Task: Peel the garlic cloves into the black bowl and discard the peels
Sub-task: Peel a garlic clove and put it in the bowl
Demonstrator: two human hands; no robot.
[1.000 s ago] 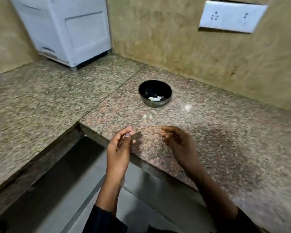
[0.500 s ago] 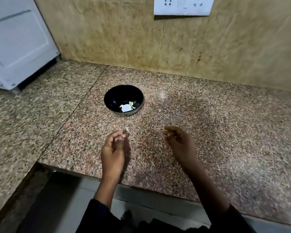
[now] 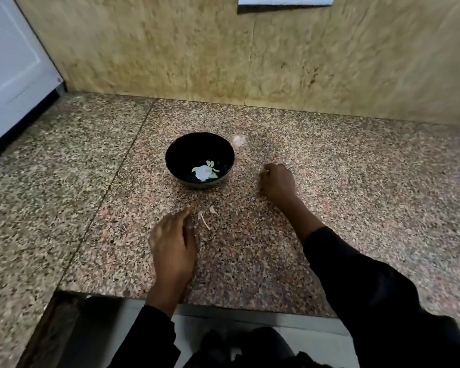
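I see the black bowl (image 3: 199, 159) on the granite bench (image 3: 356, 181), with pale peeled garlic (image 3: 204, 171) at its bottom, too washed out to count. My left hand (image 3: 171, 239) lies palm down near the front edge, fingers together and fairly straight, fingertips just beside a few peel scraps (image 3: 205, 217); I cannot tell whether they touch. My right hand (image 3: 278, 183) is knuckles-up right of the bowl, fingers curled under; something pale shows at the fingertips, but whether it pinches it I cannot tell. A blurred pale scrap (image 3: 239, 140) lies beyond the bowl. A white appliance (image 3: 8, 70) is cut off at left.
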